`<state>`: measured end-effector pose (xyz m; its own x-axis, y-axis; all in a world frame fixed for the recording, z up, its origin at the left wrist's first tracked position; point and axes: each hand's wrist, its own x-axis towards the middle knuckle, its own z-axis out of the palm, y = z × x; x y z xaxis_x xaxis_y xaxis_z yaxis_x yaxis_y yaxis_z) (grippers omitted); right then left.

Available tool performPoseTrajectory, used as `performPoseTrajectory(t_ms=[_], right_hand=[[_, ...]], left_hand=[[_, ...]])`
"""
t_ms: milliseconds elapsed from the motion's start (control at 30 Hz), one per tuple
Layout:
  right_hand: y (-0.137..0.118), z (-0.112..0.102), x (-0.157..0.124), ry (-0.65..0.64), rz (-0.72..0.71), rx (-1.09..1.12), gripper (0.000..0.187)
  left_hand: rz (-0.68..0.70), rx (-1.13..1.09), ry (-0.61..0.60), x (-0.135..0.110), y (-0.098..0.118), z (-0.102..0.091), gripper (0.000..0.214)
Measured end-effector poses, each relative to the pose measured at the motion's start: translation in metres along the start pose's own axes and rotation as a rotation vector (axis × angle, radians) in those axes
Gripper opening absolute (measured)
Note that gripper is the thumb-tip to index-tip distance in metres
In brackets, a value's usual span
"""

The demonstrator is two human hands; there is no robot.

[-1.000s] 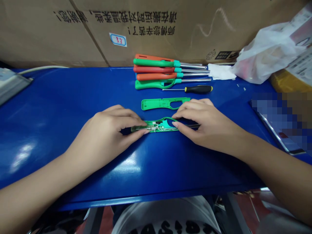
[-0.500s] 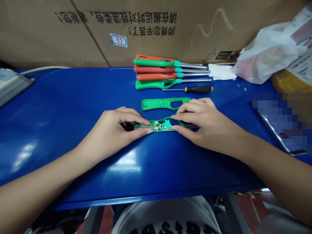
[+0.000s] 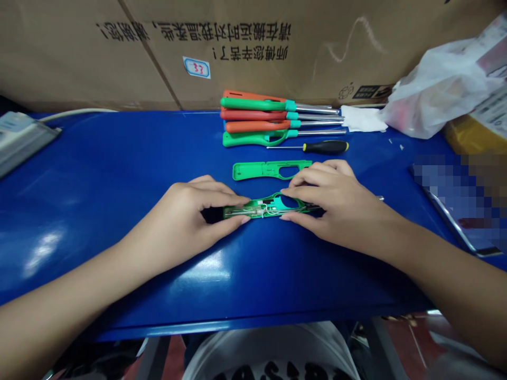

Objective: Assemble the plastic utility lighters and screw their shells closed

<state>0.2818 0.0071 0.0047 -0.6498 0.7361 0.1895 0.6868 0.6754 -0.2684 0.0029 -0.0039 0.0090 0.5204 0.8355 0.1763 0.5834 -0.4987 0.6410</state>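
An opened green utility lighter (image 3: pixel 272 215) lies on the blue table, its inner parts facing up. In its half-shell sit a clear fuel tank (image 3: pixel 237 211), thin white wires and a teal trigger (image 3: pixel 282 202). My left hand (image 3: pixel 194 211) grips the shell's two long edges near the tank between thumb and index finger. My right hand (image 3: pixel 336 198) pinches the shell around the trigger opening and covers part of the nozzle. Past that hand a metal tip (image 3: pixel 381 198) shows. Behind lies the loose green half-shell (image 3: pixel 253 170), its right end close to my right fingers.
Several assembled lighters (image 3: pixel 253 126) with orange and green handles lie in a row before a cardboard box (image 3: pixel 245 79). A screwdriver (image 3: pixel 325 146) is beside them. White paper (image 3: pixel 363 119), a plastic bag (image 3: pixel 431 89) and a phone-like device (image 3: pixel 455 211) occupy the right; a grey device (image 3: pixel 24 140) sits left.
My left thumb and index finger have shifted from the clear tank to the shell's outer edges. The metal tip has come into sight beyond my right hand. The view has shifted slightly.
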Motion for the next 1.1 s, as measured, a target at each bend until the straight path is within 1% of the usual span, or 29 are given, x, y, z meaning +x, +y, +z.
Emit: performPoseTrajectory(t_ms=[67,200,267,367,567,733,867,1100], right_hand=[[0.000,0.000,0.000,-0.004,0.005,0.006,0.017],[-0.001,0.000,0.001,0.005,0.007,0.008,0.018],[-0.001,0.000,0.001,0.009,0.003,0.003,0.018],[-0.001,0.000,0.001,0.008,0.000,0.000,0.018],[-0.001,0.000,0.000,0.003,0.003,0.011,0.019],[-0.002,0.001,0.001,0.003,0.002,0.015,0.018],[-0.003,0.001,0.002,0.008,0.006,0.022,0.019],[-0.004,0.001,0.000,0.015,0.009,0.046,0.021]], left_hand=[[0.012,0.029,0.007,-0.002,0.002,0.001,0.021],[-0.106,-0.096,0.027,-0.003,0.001,0.010,0.018],[-0.133,-0.107,0.060,-0.002,0.000,0.013,0.016],[-0.131,-0.079,0.089,-0.001,-0.001,0.016,0.014],[-0.128,-0.077,0.058,-0.001,-0.001,0.012,0.013],[-0.151,-0.070,0.043,-0.003,-0.001,0.009,0.014],[-0.105,-0.056,0.026,-0.004,0.000,0.008,0.015],[-0.059,-0.042,0.061,-0.002,-0.001,0.011,0.013]])
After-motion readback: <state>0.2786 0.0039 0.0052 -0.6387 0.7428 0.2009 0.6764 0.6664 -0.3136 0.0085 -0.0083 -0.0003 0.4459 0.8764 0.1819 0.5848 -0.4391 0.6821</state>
